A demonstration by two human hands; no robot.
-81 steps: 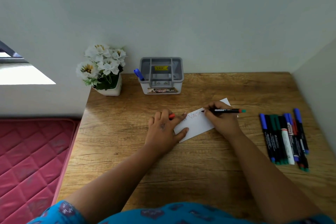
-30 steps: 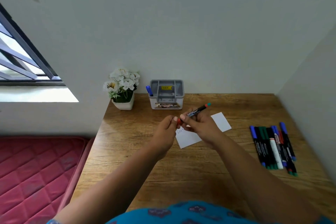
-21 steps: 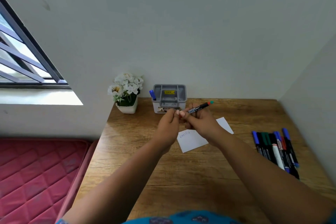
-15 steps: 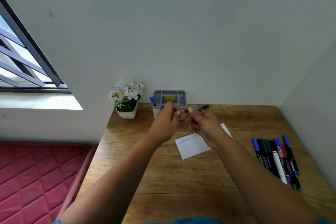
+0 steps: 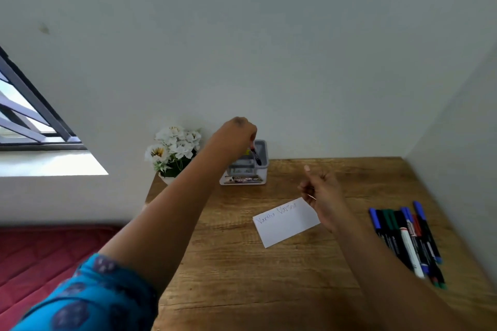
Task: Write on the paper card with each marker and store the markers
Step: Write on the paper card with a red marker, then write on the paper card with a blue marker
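Observation:
My left hand (image 5: 236, 134) is raised over the grey marker holder (image 5: 262, 161) at the back of the desk. It pinches a black marker with a red cap (image 5: 255, 154), which points down into the holder. My right hand (image 5: 321, 191) hovers above the right corner of the white paper card (image 5: 286, 223), fingers loosely curled and holding nothing. The card lies flat on the desk with two handwritten words on it. Several markers (image 5: 406, 239) with blue, green, red and white bodies lie side by side at the right of the desk.
A white pot of white flowers (image 5: 174, 150) stands left of the holder near the wall. The wooden desk (image 5: 242, 277) meets walls at the back and right. A red mattress (image 5: 40, 255) lies below the desk's left edge, under a window.
The marker was capped and passed from my right hand to my left. My left hand carried it up and back to the holder. My right hand drew away over the card.

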